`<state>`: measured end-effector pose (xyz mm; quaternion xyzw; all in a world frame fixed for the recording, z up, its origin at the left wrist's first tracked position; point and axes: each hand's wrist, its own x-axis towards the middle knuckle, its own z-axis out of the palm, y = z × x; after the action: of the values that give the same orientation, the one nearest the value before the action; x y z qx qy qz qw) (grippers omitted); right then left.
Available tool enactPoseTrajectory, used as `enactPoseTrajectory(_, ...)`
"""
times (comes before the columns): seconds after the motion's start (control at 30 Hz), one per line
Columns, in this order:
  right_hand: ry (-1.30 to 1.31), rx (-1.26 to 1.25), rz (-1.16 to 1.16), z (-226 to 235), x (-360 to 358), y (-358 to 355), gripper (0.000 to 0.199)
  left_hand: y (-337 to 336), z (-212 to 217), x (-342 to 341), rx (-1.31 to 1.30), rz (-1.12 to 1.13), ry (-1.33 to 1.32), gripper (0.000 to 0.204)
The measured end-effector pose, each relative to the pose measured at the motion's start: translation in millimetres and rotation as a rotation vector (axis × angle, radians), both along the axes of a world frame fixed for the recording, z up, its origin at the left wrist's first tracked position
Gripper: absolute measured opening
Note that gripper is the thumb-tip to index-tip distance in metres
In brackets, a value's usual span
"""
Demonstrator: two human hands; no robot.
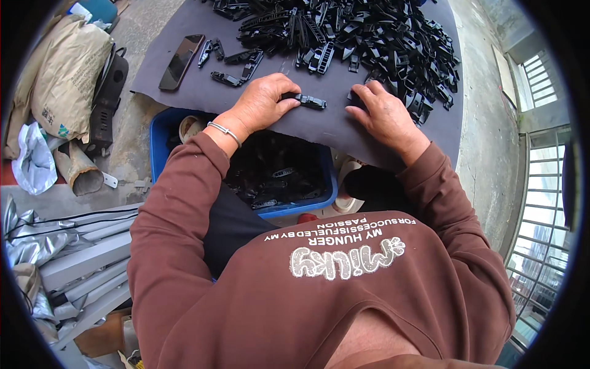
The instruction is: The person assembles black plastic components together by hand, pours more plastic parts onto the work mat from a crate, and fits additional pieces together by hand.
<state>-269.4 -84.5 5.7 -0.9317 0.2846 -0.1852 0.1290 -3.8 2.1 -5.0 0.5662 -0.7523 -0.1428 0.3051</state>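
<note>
Black, glossy, narrow moulded piece (312, 101), apparently plastic: it sits at the left hand (264, 101), over the grey sheet-covered tabletop (319, 130), toward the near edge. Its surface is stepped; finer detail too small to read.

Left hand: thumb and forefinger pinched narrow on the piece's left end, the rest of it projecting beyond the fingertips. Whether its underside rests on the sheet or hangs just above, cannot tell.

Long axis: runs roughly left to right across the person's front, the free right end tipped slightly toward the body. That end points into the space between the two hands, toward the right hand (387, 117). Left hand is in contact; right hand is apart, a strip of bare sheet between its fingertips and the free end.

Right hand: fingers bent, thumb spread a little from them. A small dark bit shows at the fingertips; cannot tell whether it is gripped or merely lies there.

Around: large heap of black plastic pieces (369, 43) just beyond the right hand; a few loose black pieces (243, 66) beyond the left; dark flat phone (182, 61) farther left. Blue plastic bin (332, 192) below the table edge, black pieces inside.
</note>
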Motion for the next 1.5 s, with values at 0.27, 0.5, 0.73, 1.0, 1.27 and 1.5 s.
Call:
enactPoseTrajectory(0.27, -0.137, 0.047, 0.180, -7, 26, -2, 0.021, 3, -4, -3, -0.027, 0.018, 0.008, 0.022)
enactPoseTrajectory(0.5, -0.056, 0.057, 0.223, -3, 45, 8, 0.019, 0, -3, -2, -0.006, 0.059, 0.001, 0.020)
enactPoseTrajectory(0.73, -0.104, 0.075, 0.195, -15, 38, 11, 0.019, -1, -4, -5, 0.020, 0.035, 0.074, 0.020)
enactPoseTrajectory(1.0, -0.096, 0.125, 0.240, -3, 43, -1, 0.021, -4, -1, 1, 0.051, 0.012, 0.070, 0.020)
enactPoseTrajectory(1.27, -0.159, 0.040, 0.131, -9, 43, 17, 0.021, -3, -4, 3, -0.023, -0.035, 0.009, 0.018)
enactPoseTrajectory(1.5, -0.114, 0.067, 0.209, -14, 76, 5, 0.026, -5, 0, 2, 0.048, 0.014, 0.021, 0.017)
